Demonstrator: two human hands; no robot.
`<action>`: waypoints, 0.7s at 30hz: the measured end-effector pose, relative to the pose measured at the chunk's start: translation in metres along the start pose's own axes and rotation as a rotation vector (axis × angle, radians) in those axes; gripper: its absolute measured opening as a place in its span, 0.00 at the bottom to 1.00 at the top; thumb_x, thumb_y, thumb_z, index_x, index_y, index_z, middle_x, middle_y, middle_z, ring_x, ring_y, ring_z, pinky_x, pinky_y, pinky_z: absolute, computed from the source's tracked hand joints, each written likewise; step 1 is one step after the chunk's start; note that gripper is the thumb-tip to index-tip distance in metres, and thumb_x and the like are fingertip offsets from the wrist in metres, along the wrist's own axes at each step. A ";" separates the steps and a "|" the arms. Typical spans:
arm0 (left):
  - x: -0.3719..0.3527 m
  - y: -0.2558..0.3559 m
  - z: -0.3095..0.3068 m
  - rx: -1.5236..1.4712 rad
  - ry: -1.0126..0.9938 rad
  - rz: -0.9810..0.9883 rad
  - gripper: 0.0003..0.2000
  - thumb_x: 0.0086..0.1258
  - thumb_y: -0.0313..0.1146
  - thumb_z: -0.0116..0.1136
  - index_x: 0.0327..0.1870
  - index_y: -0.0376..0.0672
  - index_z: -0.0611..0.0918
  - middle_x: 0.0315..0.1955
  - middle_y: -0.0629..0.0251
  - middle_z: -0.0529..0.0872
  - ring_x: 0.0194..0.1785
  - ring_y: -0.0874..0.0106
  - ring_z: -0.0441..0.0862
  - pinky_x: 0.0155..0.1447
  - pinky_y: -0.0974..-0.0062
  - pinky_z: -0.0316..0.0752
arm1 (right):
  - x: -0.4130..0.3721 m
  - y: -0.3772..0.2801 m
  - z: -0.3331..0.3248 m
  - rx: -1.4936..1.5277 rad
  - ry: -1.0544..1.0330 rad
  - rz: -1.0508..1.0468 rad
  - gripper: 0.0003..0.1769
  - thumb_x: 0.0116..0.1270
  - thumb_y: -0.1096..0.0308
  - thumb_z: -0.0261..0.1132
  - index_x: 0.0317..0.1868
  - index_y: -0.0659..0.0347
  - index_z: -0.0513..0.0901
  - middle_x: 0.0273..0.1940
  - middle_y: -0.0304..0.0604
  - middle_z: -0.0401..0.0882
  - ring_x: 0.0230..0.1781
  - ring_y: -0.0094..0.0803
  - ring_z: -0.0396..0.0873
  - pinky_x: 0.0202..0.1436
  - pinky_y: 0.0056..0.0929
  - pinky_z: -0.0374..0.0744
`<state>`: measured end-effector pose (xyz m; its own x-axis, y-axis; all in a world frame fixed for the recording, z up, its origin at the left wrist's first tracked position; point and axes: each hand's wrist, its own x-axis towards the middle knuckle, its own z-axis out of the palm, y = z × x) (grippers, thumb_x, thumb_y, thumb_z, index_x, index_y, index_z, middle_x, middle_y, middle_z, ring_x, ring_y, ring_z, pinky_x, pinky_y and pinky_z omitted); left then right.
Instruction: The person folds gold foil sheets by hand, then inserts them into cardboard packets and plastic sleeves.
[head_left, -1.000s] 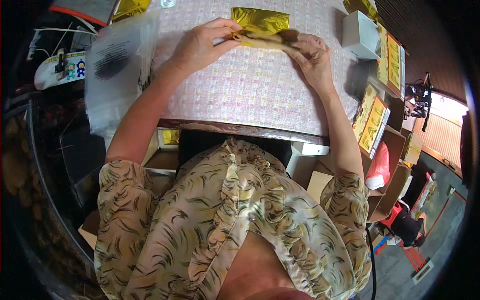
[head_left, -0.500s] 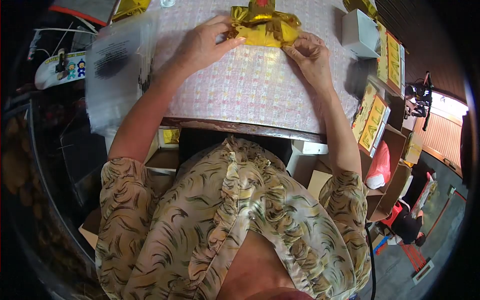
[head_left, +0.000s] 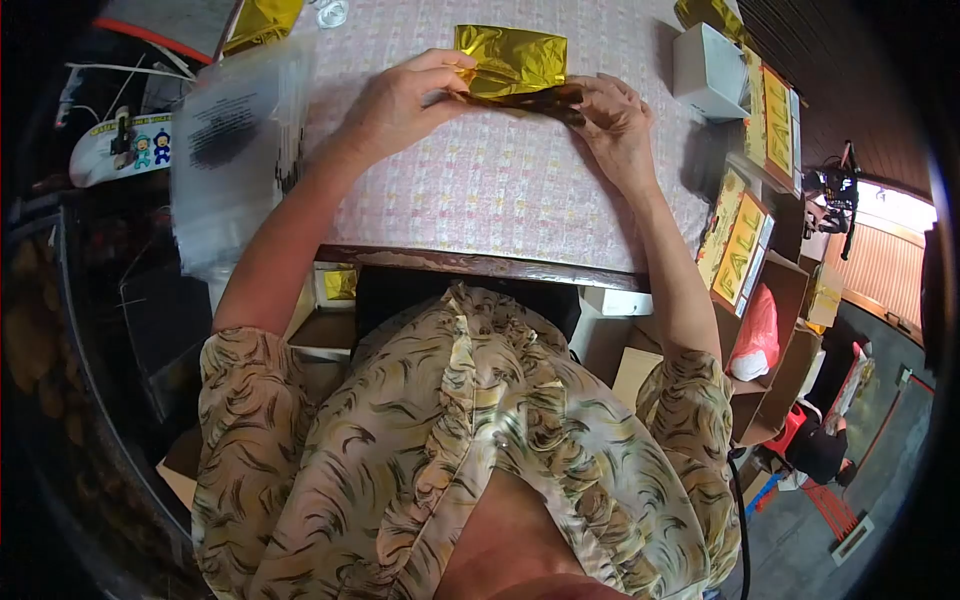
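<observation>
A shiny gold foil sheet (head_left: pixel 515 58) lies at the far middle of the table, its near edge raised and in shadow. At its left end, my left hand (head_left: pixel 412 95) pinches the foil between thumb and fingers. My right hand (head_left: pixel 612 112) grips the opposite end of that near edge, fingers bent. The upper part of the foil looks like a flat, creased rectangle. Whether something is wrapped inside it is hidden.
Clear plastic sleeves (head_left: pixel 235 150) are stacked at the table's left edge. More gold foil (head_left: pixel 262 22) lies at the far left, near a small clear object (head_left: pixel 332 13). A white box (head_left: pixel 708 70) and printed boxes (head_left: pixel 738 240) line the right side. Another person (head_left: pixel 818 448) is at far right.
The foil has gone from a bunched heap with a red mark on top to a flatter rectangle with its near edge lifted. Both hands still hold its ends.
</observation>
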<state>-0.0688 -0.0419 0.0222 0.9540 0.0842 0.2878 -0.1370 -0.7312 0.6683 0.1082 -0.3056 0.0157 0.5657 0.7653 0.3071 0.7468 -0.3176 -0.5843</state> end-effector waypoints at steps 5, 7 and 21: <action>0.001 -0.001 0.004 -0.031 0.017 -0.096 0.10 0.73 0.33 0.69 0.48 0.37 0.90 0.62 0.64 0.85 0.62 0.67 0.84 0.65 0.72 0.78 | 0.002 -0.004 0.000 0.004 0.016 0.028 0.10 0.69 0.60 0.75 0.45 0.54 0.94 0.56 0.35 0.89 0.68 0.38 0.73 0.76 0.47 0.52; 0.003 -0.004 0.006 0.040 0.086 -0.073 0.16 0.73 0.42 0.69 0.48 0.37 0.91 0.59 0.64 0.87 0.52 0.63 0.89 0.57 0.68 0.83 | 0.003 0.000 0.002 0.004 0.007 0.033 0.11 0.69 0.58 0.76 0.44 0.54 0.94 0.55 0.36 0.89 0.68 0.38 0.73 0.77 0.47 0.52; 0.019 0.003 0.007 0.015 0.071 -0.211 0.17 0.71 0.43 0.69 0.37 0.33 0.91 0.53 0.61 0.87 0.42 0.62 0.88 0.49 0.66 0.81 | 0.005 -0.010 0.010 0.023 0.077 0.106 0.11 0.68 0.58 0.75 0.34 0.57 0.93 0.53 0.33 0.89 0.73 0.43 0.67 0.78 0.49 0.47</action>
<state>-0.0491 -0.0472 0.0248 0.9399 0.2833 0.1907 0.0680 -0.7025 0.7084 0.1000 -0.2926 0.0153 0.6667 0.6827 0.2990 0.6739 -0.3808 -0.6332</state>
